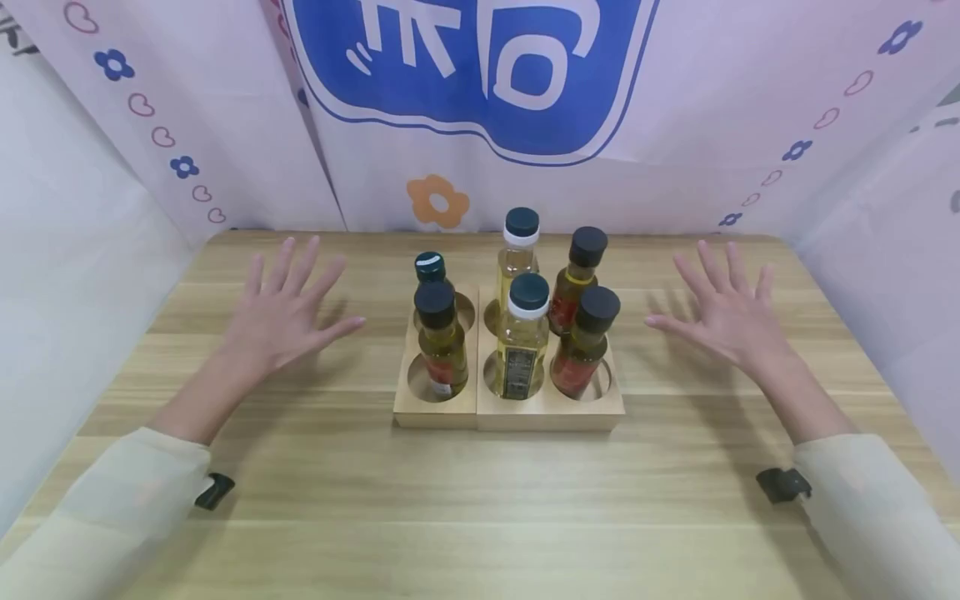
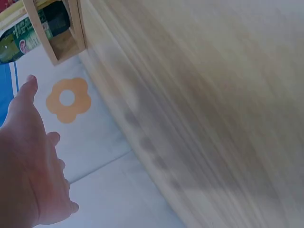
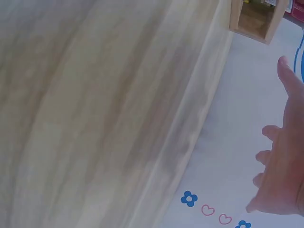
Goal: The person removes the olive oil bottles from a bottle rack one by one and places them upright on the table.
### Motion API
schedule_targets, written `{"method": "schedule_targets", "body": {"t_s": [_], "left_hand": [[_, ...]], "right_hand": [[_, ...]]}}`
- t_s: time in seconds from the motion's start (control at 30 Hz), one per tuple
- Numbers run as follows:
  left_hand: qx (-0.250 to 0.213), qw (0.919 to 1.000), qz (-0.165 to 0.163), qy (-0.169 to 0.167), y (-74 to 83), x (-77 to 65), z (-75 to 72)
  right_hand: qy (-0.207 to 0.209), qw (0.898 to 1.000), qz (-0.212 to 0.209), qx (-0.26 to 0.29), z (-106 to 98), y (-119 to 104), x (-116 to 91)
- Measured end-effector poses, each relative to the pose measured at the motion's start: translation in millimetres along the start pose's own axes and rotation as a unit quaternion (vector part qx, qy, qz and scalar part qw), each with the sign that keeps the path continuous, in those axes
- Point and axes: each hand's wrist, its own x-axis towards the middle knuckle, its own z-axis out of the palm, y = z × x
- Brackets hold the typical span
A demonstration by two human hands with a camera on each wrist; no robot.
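Both hands are spread with straight fingers and hold nothing. The left hand (image 1: 279, 321) is over the table left of a wooden bottle rack (image 1: 435, 414); the right hand (image 1: 731, 325) is out to its right. Several bottles stand upright in the rack's round holes. In front are a black-capped bottle (image 1: 442, 346), a clear oil bottle (image 1: 523, 333) with a dark green cap and a black-capped bottle with a red label (image 1: 579, 354). Behind them are a green-capped bottle (image 1: 430, 267), partly hidden, a taller clear oil bottle (image 1: 517, 258) and another black-capped bottle (image 1: 581, 267).
The rack has a narrow left part and a wider right part (image 1: 547, 422), side by side on the wood-grain table (image 1: 480, 517). A white printed cloth (image 1: 675, 108) with a blue sign hangs along the back edge. Dark straps (image 1: 783, 485) show at the sleeves.
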Motion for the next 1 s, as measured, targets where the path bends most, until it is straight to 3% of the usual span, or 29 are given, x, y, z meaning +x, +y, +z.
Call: {"method": "schedule_targets", "body": {"t_s": [0.2,0.37,0.53,0.63,0.77,1.0], "left_hand": [[-0.024,0.9992,0.017,-0.026,10.2,-0.2,0.6],[-0.070,0.9958,0.032,-0.050,20.0,-0.8,-1.5],[-0.122,0.9900,0.069,-0.019,27.0,-1.2,1.2],[-0.169,0.9820,0.085,-0.005,30.9,-2.5,4.1],[-0.240,0.9664,0.092,-0.011,35.9,-4.6,7.3],[-0.297,0.9458,0.132,-0.006,42.1,-7.2,13.4]], "right_hand": [[-0.014,0.999,-0.016,0.049,-4.9,-5.7,-0.6],[-0.024,0.996,-0.026,0.084,-7.5,-8.8,2.0],[-0.023,0.992,-0.032,0.117,-9.7,-12.2,4.6],[-0.013,0.988,-0.036,0.149,-12.3,-15.4,4.6],[0.001,0.980,-0.045,0.192,-16.1,-20.0,3.1],[0.015,0.973,-0.058,0.223,-22.0,-28.2,0.7]]}}
